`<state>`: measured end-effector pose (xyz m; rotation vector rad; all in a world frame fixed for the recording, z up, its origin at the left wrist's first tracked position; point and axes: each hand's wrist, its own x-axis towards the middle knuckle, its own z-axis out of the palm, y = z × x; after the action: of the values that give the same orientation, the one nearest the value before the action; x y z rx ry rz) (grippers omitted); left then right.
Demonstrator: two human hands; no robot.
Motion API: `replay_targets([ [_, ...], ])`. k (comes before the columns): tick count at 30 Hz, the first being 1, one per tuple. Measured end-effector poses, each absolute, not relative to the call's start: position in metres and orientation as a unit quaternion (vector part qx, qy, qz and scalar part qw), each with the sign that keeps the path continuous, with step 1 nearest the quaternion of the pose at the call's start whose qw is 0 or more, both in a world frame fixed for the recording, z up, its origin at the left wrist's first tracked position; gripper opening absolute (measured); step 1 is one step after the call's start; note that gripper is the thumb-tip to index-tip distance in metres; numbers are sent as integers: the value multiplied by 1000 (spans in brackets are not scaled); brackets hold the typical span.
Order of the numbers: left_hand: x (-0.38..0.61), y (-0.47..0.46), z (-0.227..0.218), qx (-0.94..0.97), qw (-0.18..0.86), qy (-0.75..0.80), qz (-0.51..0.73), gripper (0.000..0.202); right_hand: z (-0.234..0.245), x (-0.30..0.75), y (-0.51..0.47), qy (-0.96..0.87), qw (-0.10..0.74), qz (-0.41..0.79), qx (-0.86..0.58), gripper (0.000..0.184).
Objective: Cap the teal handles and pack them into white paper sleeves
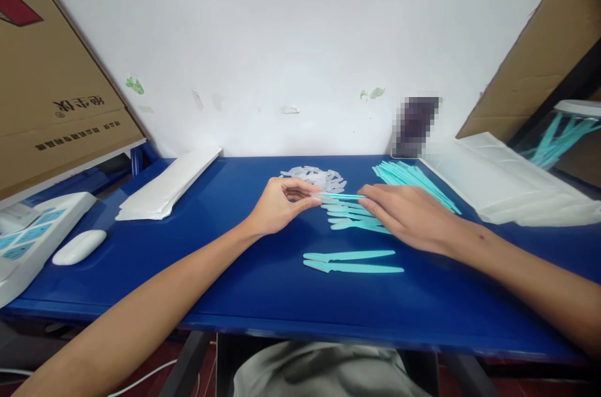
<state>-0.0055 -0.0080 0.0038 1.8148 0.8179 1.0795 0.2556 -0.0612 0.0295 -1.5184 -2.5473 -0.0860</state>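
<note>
One turquoise razor (345, 196) is held level above the middle of the blue tabletop (225, 297), toward its back edge. Its left end is pinched by the left hand (277, 204), thumb and fingertips being closed on it; whether a cap is also held there cannot be told. Its right end is clamped between the thumb and fingers of the right hand (408, 212).

A heap of clear caps (312, 176) is found just behind the left fingers. A row of razors (352, 211) is partly covered by the right hand. Two razors (359, 255) are laid side by side nearer the front edge. A larger pile of razors (416, 184) is noted near the back edge, beyond the right hand.

White sleeves (169, 187) are stacked by the back left corner, and white bags (511, 184) are placed by the back right corner.
</note>
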Motion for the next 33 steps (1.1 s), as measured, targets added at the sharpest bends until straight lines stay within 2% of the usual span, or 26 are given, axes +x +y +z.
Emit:
replay_targets([
  [5,0,-11,3,717,446,319,431,36,33,250,-66,-858,71,-42,-508,43],
  [11,-4,-10,7,764,386,305,417,33,37,253,-68,-848,75,-66,-521,43],
  [19,-9,-8,8,808,368,282,364,27,39,254,-66,-834,21,-62,-548,45],
  [33,-11,-7,10,862,326,247,299,25,36,257,-66,-838,18,-57,-543,46],
])
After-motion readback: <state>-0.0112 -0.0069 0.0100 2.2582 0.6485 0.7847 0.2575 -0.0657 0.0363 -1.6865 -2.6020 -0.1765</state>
